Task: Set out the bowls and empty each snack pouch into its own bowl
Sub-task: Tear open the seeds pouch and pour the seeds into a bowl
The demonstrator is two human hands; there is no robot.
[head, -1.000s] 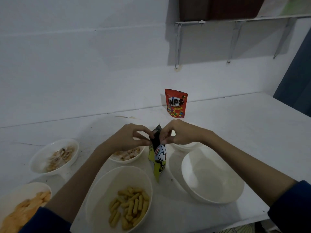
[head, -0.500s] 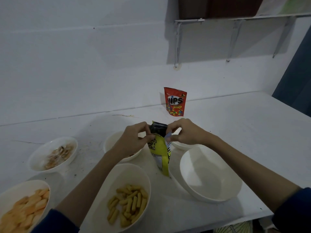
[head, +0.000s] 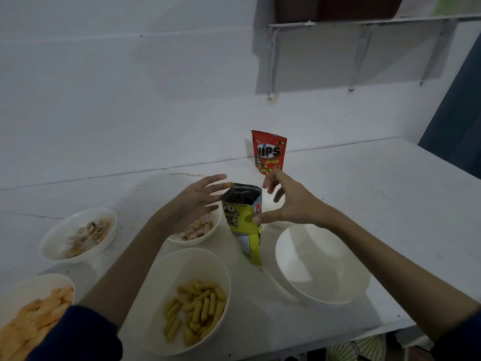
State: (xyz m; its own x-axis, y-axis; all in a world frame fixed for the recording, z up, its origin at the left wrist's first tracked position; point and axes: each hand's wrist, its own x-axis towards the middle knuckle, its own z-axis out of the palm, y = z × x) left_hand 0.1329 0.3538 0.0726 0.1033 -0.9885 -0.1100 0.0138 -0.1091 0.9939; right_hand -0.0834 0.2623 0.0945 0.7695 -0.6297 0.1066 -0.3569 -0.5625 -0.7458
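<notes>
A yellow and black foil snack pouch [head: 244,220] stands at the middle of the frame on a white tabletop [head: 364,204], its torn dark mouth facing up and slightly away from the camera. Its long axis runs nearly vertical, leaning a little so the top sits left of the base.

The person's left hand [head: 195,201] hovers just left of the pouch mouth with its fingers straight and spread; whether a fingertip grazes the rim cannot be told. The right hand [head: 289,204] is on the other side, fingers loosely fanned and curved, the thumb tip touching or just beside the pouch's right edge. Neither hand grips it. The pouch seems to stand by itself, and the hands flank it as if to steady it or catch it should it tip.

An empty white bowl [head: 322,269] waits at lower right, just beside the pouch base, probably the one meant to receive its contents. A white bowl of yellow stick snacks [head: 187,300] sits at lower centre, a white bowl of pale brown pieces [head: 78,235] at left, another partly behind the left hand [head: 197,230], and a bowl of orange snacks [head: 33,311] at the lower left corner.

A red stand-up candy pouch [head: 268,152] stands upright and unopened farther back, above the hands, near the wall.
</notes>
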